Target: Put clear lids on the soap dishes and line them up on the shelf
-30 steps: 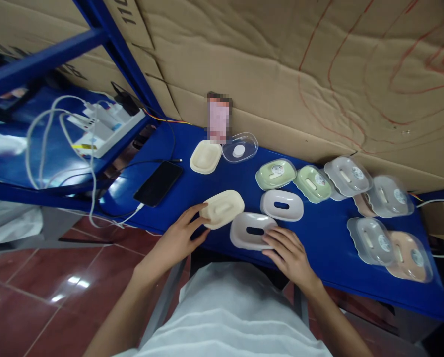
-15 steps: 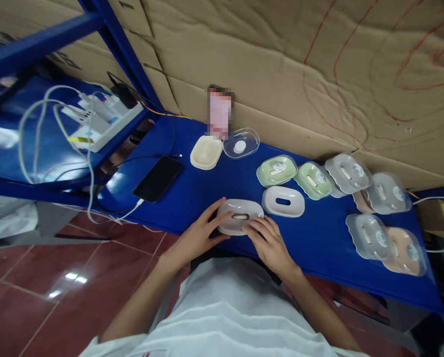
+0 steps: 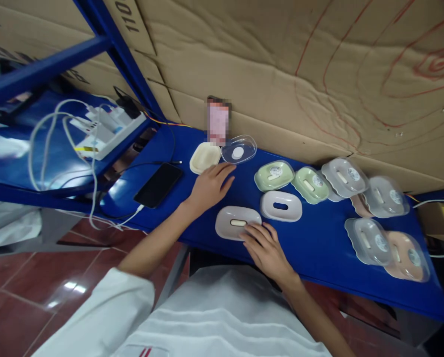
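A white soap dish (image 3: 233,222) with a cream insert showing through its slot lies at the near edge of the blue table (image 3: 214,208). My right hand (image 3: 263,248) rests its fingertips on the dish's near right rim. My left hand (image 3: 209,185) is stretched forward over the table with fingers apart, holding nothing. It is close to a cream tray (image 3: 204,157) and a clear lid (image 3: 238,149) at the back. A second white slotted dish (image 3: 281,205) lies just right of the first.
Two green dishes (image 3: 274,175) and several lidded clear and pink ones (image 3: 370,234) fill the right side. A black phone (image 3: 158,184) on a cable lies at the left. A power strip (image 3: 106,130) with white cables sits on the left shelf. Cardboard (image 3: 299,74) backs the table.
The cream piece went under the white slotted dish, which now sits assembled on the table. My left hand let go of it and reached forward toward the cream tray; my right hand stays on the dish.
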{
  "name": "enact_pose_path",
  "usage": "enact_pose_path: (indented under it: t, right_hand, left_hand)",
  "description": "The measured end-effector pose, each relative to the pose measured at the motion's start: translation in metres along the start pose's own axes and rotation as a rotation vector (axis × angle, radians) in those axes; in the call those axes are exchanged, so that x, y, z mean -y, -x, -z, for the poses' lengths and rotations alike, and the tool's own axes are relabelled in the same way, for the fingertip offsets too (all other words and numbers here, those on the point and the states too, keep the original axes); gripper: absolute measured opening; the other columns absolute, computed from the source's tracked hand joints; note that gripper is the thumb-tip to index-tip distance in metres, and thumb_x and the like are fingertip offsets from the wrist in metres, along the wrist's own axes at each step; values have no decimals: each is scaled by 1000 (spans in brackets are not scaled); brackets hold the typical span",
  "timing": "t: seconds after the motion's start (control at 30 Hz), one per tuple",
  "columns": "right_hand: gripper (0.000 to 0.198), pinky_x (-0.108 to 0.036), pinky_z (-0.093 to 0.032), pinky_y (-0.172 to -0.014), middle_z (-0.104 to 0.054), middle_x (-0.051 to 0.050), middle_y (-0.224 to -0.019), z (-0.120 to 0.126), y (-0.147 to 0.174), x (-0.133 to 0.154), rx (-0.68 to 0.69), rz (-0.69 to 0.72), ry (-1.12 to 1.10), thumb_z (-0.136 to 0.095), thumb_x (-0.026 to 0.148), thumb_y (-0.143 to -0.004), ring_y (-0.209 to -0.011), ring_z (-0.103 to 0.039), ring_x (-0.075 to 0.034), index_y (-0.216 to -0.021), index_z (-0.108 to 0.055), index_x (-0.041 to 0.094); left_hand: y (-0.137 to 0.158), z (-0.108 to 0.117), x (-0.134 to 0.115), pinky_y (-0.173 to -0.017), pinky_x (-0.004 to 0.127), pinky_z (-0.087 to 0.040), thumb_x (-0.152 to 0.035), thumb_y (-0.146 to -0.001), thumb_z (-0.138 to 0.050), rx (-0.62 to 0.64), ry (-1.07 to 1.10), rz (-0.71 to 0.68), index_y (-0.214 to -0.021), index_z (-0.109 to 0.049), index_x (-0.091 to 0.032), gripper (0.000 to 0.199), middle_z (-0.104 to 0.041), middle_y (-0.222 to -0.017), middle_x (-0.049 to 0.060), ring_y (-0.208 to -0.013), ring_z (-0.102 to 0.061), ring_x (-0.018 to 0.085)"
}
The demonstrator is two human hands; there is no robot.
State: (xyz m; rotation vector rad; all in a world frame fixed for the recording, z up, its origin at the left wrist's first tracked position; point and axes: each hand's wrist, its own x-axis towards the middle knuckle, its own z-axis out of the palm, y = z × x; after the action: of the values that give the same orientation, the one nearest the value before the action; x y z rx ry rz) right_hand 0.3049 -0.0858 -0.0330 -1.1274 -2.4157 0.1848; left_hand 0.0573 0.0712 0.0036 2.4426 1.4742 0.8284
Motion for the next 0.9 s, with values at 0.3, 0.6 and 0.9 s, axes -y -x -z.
enact_pose_path:
  t: [0.3, 0.6, 0.9]
  right_hand:
    - [30, -48, -43, -122, -72, -10, -143, 0, 4, -2, -37, -74, -45, -58, 19, -108, -141, -61, -24, -136, -68, 24]
    - [70, -57, -46, -122, -39, -13, -172, 2, 10, 0, -243, -72, 51, -73, 20, -100, -155, -46, -33, -162, -44, 33]
    - [56, -53, -50, -118, -41, -10, -168, 47, -11, -6, -176, 106, 81, -85, 34, -92, -149, -51, -34, -145, -65, 37]
  left_hand:
    - [-70, -29, 8, -105, 55, -43, -19, -102, -55, 104, -133, 99, -98, -75, -15, 21, -78, -107, 17, -116, -67, 37]
    - [5, 47, -30, -89, 31, -54, -44, -105, -59, -4, 560, 226, -112, -71, -20, 28, -76, -107, 6, -96, -71, 20]
    - [83, 45, -66, -72, 27, -53, -56, -99, -70, 288, 1232, 636, -113, -78, -17, 42, -74, -80, 4, -74, -68, 16]
